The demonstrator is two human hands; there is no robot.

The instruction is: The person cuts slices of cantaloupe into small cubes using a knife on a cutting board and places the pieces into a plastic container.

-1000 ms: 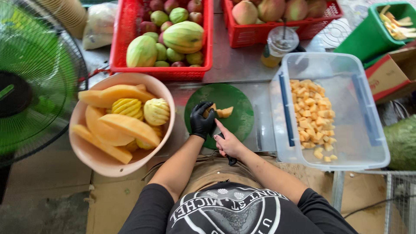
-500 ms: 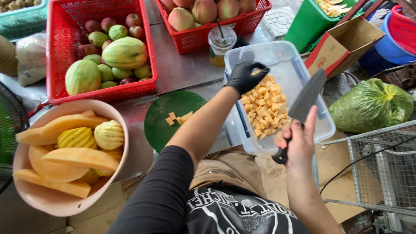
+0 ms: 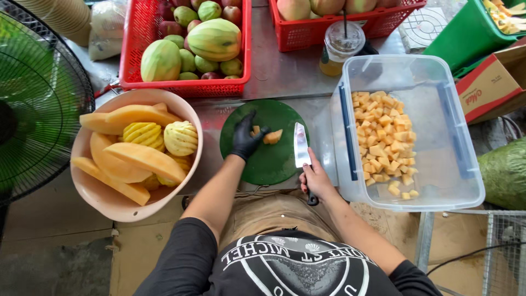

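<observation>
My left hand (image 3: 246,138), in a black glove, rests on the round green cutting board (image 3: 276,159) and touches orange fruit pieces (image 3: 272,136). My right hand (image 3: 315,181), bare, grips a knife (image 3: 301,147) whose broad blade points away from me over the board's right side. A clear plastic tub (image 3: 460,164) to the right holds a heap of orange fruit cubes (image 3: 384,139).
A pink bowl (image 3: 94,204) at left holds peeled papaya slices and two carved pineapples. Red crates (image 3: 131,71) with whole fruit stand at the back. A lidded drink cup (image 3: 341,46), a green fan (image 3: 38,98), a green bin (image 3: 471,38) and a cardboard box (image 3: 490,85) stand around.
My left hand has come back from the clear tub to the cutting board. My right hand has lowered the knife from beside the tub to the board's right side.
</observation>
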